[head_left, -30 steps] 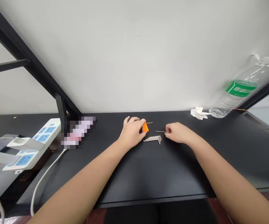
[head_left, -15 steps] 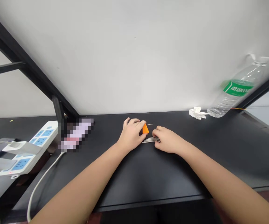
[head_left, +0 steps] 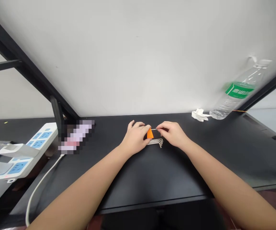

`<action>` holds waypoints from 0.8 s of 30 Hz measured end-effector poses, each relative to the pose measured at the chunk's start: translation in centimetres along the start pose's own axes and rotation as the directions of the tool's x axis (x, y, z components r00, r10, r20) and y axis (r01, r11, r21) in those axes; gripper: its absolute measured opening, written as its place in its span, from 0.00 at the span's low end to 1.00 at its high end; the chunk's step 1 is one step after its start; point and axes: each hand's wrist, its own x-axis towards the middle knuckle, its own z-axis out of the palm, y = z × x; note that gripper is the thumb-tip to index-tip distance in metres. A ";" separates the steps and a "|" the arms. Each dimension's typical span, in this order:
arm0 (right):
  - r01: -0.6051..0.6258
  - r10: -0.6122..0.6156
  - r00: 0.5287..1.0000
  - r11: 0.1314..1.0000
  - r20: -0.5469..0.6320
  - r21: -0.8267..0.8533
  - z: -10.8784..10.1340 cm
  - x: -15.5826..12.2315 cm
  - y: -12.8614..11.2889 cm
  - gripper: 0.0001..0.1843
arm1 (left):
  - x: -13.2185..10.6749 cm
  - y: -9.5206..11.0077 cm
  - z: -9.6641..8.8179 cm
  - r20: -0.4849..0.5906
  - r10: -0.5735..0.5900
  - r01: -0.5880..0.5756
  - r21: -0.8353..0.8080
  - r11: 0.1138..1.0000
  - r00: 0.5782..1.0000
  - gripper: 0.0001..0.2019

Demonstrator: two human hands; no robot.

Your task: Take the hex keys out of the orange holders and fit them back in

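Between the thumb and fingers of my left hand (head_left: 136, 138) is an orange wedge-shaped hex key holder (head_left: 150, 134), partly covered by the fingers. My right hand (head_left: 172, 132) is closed in a pinch on a thin hex key (head_left: 154, 129), which runs from the holder's upper edge to the fingertips. Several larger bent hex keys (head_left: 157, 141) lie side by side just below, their short ends pointing right and toward me. Their left ends are hidden by my left thumb, so I cannot tell how they meet the holder.
A clear plastic bottle with a green label (head_left: 239, 91) stands against the wall at right, beside a crumpled tissue (head_left: 200, 115). On the left are a white power strip (head_left: 38, 143), a white cable (head_left: 41, 183) and a blurred-out phone-like item (head_left: 79, 135) on the black desk (head_left: 152, 179).
My right hand has moved up from the larger hex keys to the thin one and pinches it. The larger keys' bent ends are now uncovered. My left hand stays on the orange holder.
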 end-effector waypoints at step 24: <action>0.286 -0.394 0.901 0.855 0.182 0.432 -3.2 -5.0 -8.3 0.09 | 0.4 -0.5 0.1 -0.097 -0.071 0.067 -0.039 0.997 0.993 0.22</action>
